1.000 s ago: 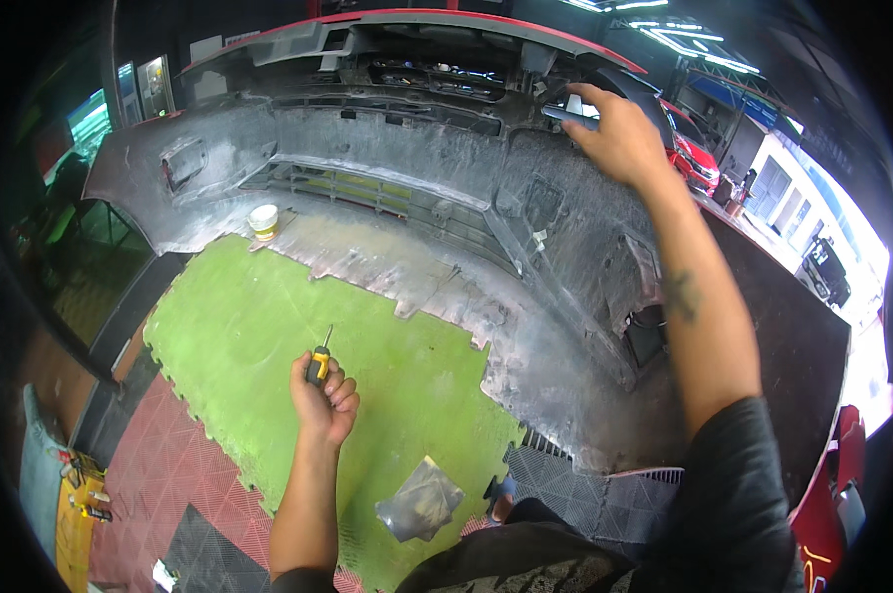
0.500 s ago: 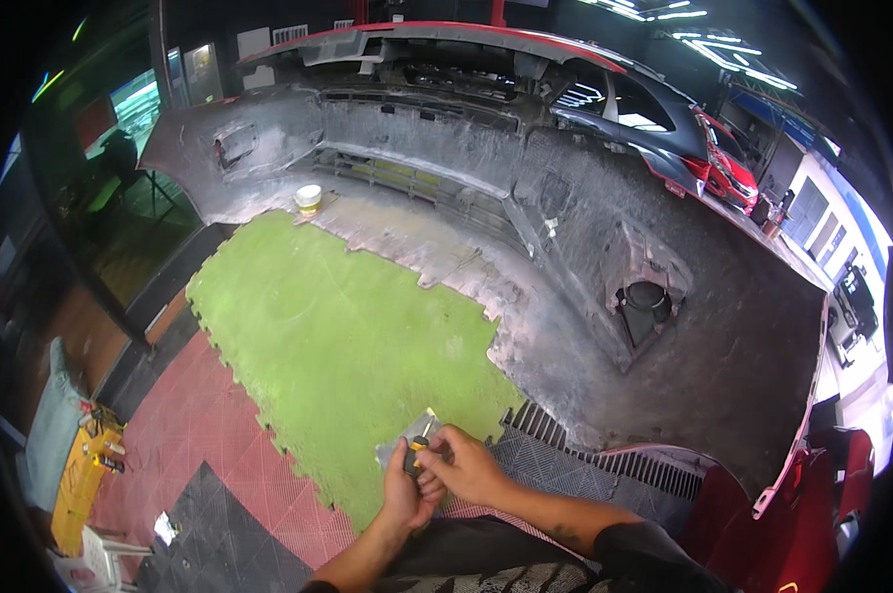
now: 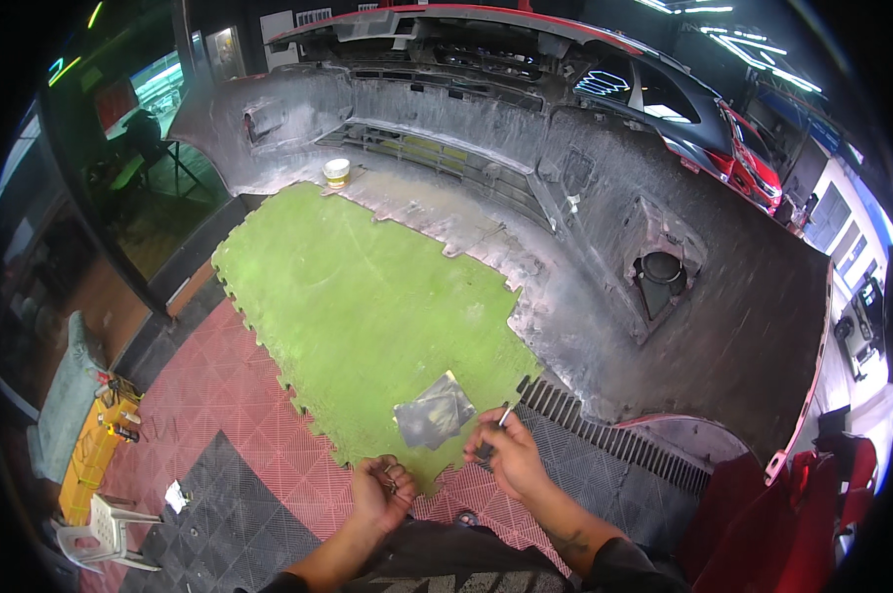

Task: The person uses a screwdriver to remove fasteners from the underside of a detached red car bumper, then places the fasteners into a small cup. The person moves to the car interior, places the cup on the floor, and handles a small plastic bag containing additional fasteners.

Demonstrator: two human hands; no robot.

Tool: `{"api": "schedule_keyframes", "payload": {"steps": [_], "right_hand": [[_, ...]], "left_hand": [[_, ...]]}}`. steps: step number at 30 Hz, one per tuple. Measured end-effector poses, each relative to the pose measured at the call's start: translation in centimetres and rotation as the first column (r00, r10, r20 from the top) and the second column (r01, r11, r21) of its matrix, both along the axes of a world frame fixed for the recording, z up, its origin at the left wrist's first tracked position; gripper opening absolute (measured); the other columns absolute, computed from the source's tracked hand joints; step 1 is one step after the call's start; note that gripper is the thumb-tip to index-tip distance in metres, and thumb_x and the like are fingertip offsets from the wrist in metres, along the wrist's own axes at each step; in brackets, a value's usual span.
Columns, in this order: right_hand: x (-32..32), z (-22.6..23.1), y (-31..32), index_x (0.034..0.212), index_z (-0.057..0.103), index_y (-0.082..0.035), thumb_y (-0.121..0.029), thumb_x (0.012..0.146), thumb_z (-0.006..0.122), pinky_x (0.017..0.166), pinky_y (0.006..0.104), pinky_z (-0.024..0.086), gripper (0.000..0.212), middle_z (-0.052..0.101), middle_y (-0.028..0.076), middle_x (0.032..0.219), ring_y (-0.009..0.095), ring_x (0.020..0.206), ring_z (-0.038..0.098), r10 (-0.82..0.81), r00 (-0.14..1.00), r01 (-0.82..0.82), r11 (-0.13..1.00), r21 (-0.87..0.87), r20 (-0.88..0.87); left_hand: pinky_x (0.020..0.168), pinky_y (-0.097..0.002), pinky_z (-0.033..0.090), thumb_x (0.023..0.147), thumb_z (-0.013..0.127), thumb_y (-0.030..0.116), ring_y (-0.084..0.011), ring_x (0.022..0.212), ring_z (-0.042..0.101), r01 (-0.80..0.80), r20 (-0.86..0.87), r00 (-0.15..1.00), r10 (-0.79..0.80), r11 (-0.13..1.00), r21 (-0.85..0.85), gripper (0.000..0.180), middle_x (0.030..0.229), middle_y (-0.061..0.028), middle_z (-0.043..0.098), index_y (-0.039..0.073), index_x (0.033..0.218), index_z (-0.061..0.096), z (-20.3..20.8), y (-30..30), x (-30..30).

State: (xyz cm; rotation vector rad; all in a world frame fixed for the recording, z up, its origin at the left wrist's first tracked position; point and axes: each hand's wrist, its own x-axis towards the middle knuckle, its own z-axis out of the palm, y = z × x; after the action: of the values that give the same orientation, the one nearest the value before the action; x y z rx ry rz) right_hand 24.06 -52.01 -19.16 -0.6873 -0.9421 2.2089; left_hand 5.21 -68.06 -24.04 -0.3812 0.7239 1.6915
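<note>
My right hand (image 3: 507, 453) is closed round a small tool (image 3: 505, 416) with a dark grip and a thin, pale shaft pointing up; its exact kind is unclear. To its left, my left hand (image 3: 384, 491) is held with curled fingers, and I cannot make out what is in them, if anything. Just beyond both hands, several overlapping grey flat sheets (image 3: 434, 411) lie on the green foam mat (image 3: 338, 296). Past the mat stands a large car bumper cover (image 3: 605, 326), its dusty dark inner side facing me.
A white tub (image 3: 337, 173) stands at the mat's far edge by the bumper. Red and black floor tiles (image 3: 200, 395) surround the mat. At the left are a yellow toolbox (image 3: 96, 445) and a white plastic stool (image 3: 111, 534). A parked car (image 3: 664, 94) is behind the bumper.
My hands were together on the black and yellow tool; now they are apart, the tool in the right hand. The grey sheets show more fully. The view has shifted slightly.
</note>
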Motion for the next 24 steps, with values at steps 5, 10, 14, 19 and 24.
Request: {"api": "schedule_keyframes", "payload": {"steps": [5, 10, 14, 19, 24], "right_hand": [[-4.3, -0.9, -4.1, 0.107, 0.073, -0.008, -0.021, 0.093, 0.081, 0.072, 0.0336, 0.056, 0.021, 0.069, 0.005, 0.092, 0.018, 0.080, 0.068, -0.118, 0.876, -0.292, 0.642, 0.709, 0.468], [-14.2, 2.1, -8.4, 0.123, 0.077, -0.020, -0.037, 0.093, 0.079, 0.065, 0.0403, 0.058, 0.035, 0.066, 0.006, 0.098, 0.026, 0.072, 0.069, -0.303, 0.784, -0.457, 0.310, 0.834, 0.542], [-23.2, 1.1, -11.3, 0.125, 0.077, -0.025, -0.042, 0.093, 0.078, 0.063, 0.0415, 0.059, 0.036, 0.061, 0.003, 0.104, 0.024, 0.074, 0.070, -0.397, 0.695, -0.541, 0.262, 0.799, 0.600], [-34.2, 0.1, -13.9, 0.119, 0.079, -0.024, -0.037, 0.090, 0.079, 0.061, 0.0400, 0.060, 0.031, 0.061, 0.001, 0.105, 0.023, 0.074, 0.070, -0.496, 0.706, -0.480, 0.189, 0.857, 0.505], [-41.7, 0.5, -13.8, 0.108, 0.082, -0.022, -0.029, 0.084, 0.085, 0.057, 0.0376, 0.058, 0.026, 0.062, 0.002, 0.101, 0.021, 0.069, 0.070, -0.608, 0.718, -0.346, 0.112, 0.932, 0.339]], "left_hand": [[0.077, -0.0355, 0.049, 0.093, 0.052, 0.017, -0.0245, 0.083, 0.055, 0.032, 0.038, 0.999, -0.031, 0.999, -0.029, 0.016, 0.090, -0.0105, 0.057, 0.006, 0.103, 0.058, 0.0, -0.7, -4.4], [0.091, -0.0407, 0.054, 0.095, 0.050, 0.006, -0.0296, 0.098, 0.063, 0.111, -0.070, 0.992, -0.106, 0.992, 0.068, 0.019, 0.107, -0.0148, 0.066, 0.004, 0.112, 0.060, 0.6, -2.1, -11.6], [0.096, -0.0430, 0.056, 0.106, 0.049, 0.009, -0.0326, 0.107, 0.067, 0.217, -0.070, 0.976, -0.208, 0.959, 0.182, 0.021, 0.115, -0.0158, 0.067, 0.001, 0.124, 0.058, -0.6, -3.9, -21.8], [0.097, -0.0418, 0.057, 0.114, 0.048, 0.022, -0.0307, 0.108, 0.070, 0.284, -0.152, 0.953, -0.261, 0.946, 0.154, 0.027, 0.114, -0.0156, 0.071, 0.001, 0.125, 0.061, 1.5, -4.7, -32.2], [0.100, -0.0438, 0.057, 0.116, 0.045, 0.032, -0.0313, 0.109, 0.070, 0.316, -0.109, 0.948, -0.299, 0.924, 0.216, 0.036, 0.114, -0.0197, 0.072, -0.001, 0.124, 0.059, 1.2, -3.4, -39.9]]}}
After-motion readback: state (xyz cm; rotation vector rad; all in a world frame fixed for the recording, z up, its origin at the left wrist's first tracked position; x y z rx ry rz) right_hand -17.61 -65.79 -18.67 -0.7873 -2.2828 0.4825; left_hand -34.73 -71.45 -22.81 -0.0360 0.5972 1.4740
